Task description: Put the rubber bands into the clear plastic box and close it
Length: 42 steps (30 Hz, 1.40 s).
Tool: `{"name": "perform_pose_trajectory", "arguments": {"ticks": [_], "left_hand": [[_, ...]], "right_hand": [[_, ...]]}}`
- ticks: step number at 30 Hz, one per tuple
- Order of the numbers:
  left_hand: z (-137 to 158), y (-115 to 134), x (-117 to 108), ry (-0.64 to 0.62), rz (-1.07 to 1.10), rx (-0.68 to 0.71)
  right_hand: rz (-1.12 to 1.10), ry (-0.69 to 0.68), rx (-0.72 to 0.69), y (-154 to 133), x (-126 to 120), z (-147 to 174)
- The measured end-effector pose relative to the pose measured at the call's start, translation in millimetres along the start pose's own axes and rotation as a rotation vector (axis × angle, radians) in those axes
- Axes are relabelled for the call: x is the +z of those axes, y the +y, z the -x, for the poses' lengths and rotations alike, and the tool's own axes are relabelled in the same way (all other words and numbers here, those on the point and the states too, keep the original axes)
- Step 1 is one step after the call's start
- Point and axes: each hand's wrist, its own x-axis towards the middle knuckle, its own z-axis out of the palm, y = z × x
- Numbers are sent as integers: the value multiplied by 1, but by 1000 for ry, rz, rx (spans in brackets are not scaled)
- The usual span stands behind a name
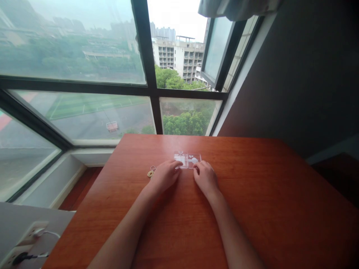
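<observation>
A small clear plastic case lies opened out flat on the wooden table, its two halves side by side with whitish shapes showing in them. My left hand is at the case's left half, fingers curled over its near left edge. At the right half's near corner, my right hand has its thumb and fingers bent together on the rim. Both hands rest low on the tabletop, and the fingertips partly cover the case. Just left of my left hand lie several tan loops that look like rubber bands, partly hidden by that hand.
The reddish-brown table reaches up to a dark-framed window, with one pane swung open at the upper right. A dark wall stands to the right. Wall sockets with plugged-in cords are at the lower left.
</observation>
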Motion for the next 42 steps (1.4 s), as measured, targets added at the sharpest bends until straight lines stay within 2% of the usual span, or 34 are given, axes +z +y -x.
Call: {"name": "perform_pose_trajectory", "arguments": {"ticks": [7, 10, 13, 15, 17, 19, 22, 28, 35, 38, 42], "left_hand": [[0, 1, -9, 8, -35, -29], [1, -9, -24, 87, -91, -114], [6, -23, -43, 139, -217, -269], [10, -30, -54, 101, -265, -366], [14, -34, -61, -25, -285, -456], [17, -34, -64, -155, -257, -487], [18, -30, -62, -263, -188, -446], [15, -9, -50, -354, -44, -198], [13, 19, -30, -303, 124, 45], [13, 17, -32, -271, 118, 35], [14, 6, -45, -261, -20, -127]], "right_hand": [[-33, 1, 11, 2, -1, 0], [-62, 9, 42, 1, -2, 0], [-87, -1, 72, -1, -4, 0], [-103, -10, 83, -2, -4, 0], [-115, -20, 86, -3, -5, 0], [-125, -30, 80, -3, -5, 1], [-141, -40, 57, -3, -4, 1], [-142, -39, 39, -2, -2, 0], [-149, -38, 46, -2, -3, 1], [-165, -12, 46, -2, -5, 0], [-190, -22, -3, -4, -8, 1]]}}
